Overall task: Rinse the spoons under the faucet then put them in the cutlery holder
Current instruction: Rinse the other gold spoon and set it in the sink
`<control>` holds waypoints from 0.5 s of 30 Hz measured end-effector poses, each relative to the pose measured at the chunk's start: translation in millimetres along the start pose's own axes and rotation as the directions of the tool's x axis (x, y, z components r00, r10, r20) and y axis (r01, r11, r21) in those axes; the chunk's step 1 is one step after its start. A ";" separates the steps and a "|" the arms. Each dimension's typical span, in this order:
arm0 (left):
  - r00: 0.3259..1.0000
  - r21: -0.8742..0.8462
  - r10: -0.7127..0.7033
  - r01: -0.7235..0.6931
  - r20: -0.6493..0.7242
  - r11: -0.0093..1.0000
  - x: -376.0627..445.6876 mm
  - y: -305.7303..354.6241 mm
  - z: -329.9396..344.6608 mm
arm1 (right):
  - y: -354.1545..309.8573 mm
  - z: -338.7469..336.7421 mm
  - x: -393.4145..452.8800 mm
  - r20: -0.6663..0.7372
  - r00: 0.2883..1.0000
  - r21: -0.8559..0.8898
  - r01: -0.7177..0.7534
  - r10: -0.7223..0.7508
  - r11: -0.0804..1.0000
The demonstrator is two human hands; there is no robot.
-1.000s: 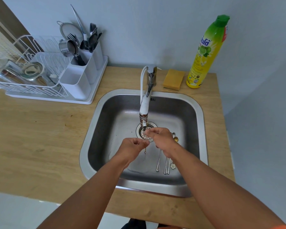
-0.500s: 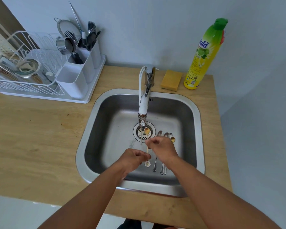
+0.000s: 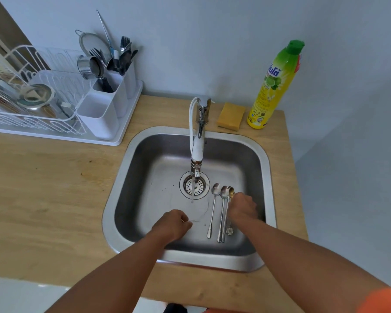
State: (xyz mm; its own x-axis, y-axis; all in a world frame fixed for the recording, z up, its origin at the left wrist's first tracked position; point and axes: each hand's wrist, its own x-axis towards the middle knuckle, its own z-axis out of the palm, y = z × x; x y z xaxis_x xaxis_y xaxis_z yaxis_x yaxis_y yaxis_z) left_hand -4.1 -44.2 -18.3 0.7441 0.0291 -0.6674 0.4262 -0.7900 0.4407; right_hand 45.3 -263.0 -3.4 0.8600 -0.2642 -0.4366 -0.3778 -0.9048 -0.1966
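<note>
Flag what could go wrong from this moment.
The right hand reaches among spoons lying close together on the sink floor; it may lift or knock several at once. The spoon bowls lie beside the drain, though the strainer likely stops them. Water runs from the faucet unused, nothing under it.

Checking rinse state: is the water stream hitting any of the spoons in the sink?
Apart. The head view shows the stream falling onto the drain strainer, with bare sink floor between it and the nearest spoon.
</note>
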 end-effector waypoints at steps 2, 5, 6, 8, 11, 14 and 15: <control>1.000 0.058 0.000 0.001 -0.016 0.998 0.4 -4.7 -6.3 | 1.7 -0.5 2.4 0.003 1.000 -0.071 -0.005 0.005 0.997; 0.999 0.089 -0.007 0.012 -0.050 0.996 0.6 -11.2 -18.1 | 4.0 2.1 4.1 0.033 0.999 -0.137 -0.012 0.017 0.991; 0.998 0.086 -0.011 0.017 -0.063 0.996 1.5 -14.0 -22.0 | 4.8 4.0 3.6 0.040 0.999 -0.152 -0.012 0.018 0.988; 0.996 0.085 -0.020 0.027 -0.088 0.996 2.8 -18.8 -29.7 | 7.0 7.9 2.0 0.048 0.999 -0.167 -0.016 0.024 0.986; 0.994 0.069 -0.023 0.030 -0.105 0.997 3.0 -25.3 -36.7 | 8.9 12.2 1.5 0.053 0.998 -0.173 -0.009 0.019 0.985; 0.995 0.052 -0.024 0.029 -0.097 0.998 1.6 -32.4 -36.5 | 7.1 11.4 4.1 0.046 0.998 -0.164 -0.024 0.032 0.986; 0.995 0.043 -0.030 0.034 -0.094 0.999 1.4 -35.3 -35.4 | 6.1 10.9 5.6 0.042 0.998 -0.160 -0.032 0.039 0.987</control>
State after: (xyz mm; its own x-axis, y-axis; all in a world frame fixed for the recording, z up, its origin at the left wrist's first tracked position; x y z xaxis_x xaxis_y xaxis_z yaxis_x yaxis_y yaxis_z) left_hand 0.1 5.3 -13.6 0.7760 0.1098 -0.6211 0.4288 -0.8141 0.3917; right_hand 44.1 -266.3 -16.6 0.8292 -0.2852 -0.4808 -0.3455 -0.9376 -0.0395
